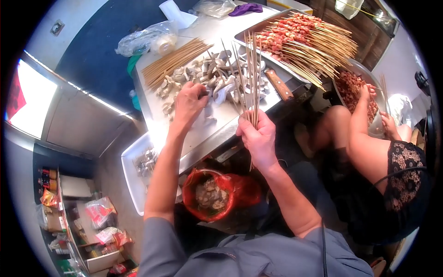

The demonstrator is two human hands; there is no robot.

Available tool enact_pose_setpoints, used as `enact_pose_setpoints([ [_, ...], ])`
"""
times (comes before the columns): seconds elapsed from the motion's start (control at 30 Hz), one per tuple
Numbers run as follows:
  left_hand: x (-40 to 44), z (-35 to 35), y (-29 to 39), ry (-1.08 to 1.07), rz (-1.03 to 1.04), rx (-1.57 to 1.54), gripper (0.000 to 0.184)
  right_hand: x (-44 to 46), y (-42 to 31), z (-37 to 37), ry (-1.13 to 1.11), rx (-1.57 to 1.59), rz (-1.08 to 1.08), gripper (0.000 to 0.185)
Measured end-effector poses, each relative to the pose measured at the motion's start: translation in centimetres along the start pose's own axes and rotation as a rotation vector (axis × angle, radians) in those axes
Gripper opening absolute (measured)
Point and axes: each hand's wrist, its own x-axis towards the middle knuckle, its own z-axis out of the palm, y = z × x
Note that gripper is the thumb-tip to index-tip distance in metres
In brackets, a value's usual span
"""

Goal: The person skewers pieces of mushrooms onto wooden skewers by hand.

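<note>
My right hand [259,136] is closed around a bundle of thin wooden skewers [251,78], which stand upright with their tips fanned apart. Over the near side of a heap of oyster mushrooms [182,79], my left hand [190,104] pinches a small dark-grey piece that looks like a mushroom. The heap lies loose on the white table [196,143]. Behind it is a stack of bare skewers [175,62]. A wooden-handled knife [279,85] rests right of the mushrooms, its blade mostly hidden.
A metal tray [295,74] of meat skewers [300,37] stands at the back right. Beside me, a co-worker's hands [367,92] work at a bowl [344,99] of meat. Below the table is a red bag-lined bucket [189,196]; a white bin [127,168] stands left.
</note>
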Motion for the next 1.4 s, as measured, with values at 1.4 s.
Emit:
enact_pose_setpoints([
  [1.4,-1.7,-1.8,-3.2,0.07,-0.161,-0.263,0.006,-0.6,0.9,0.7,-0.093,-0.006,0.05,0.006],
])
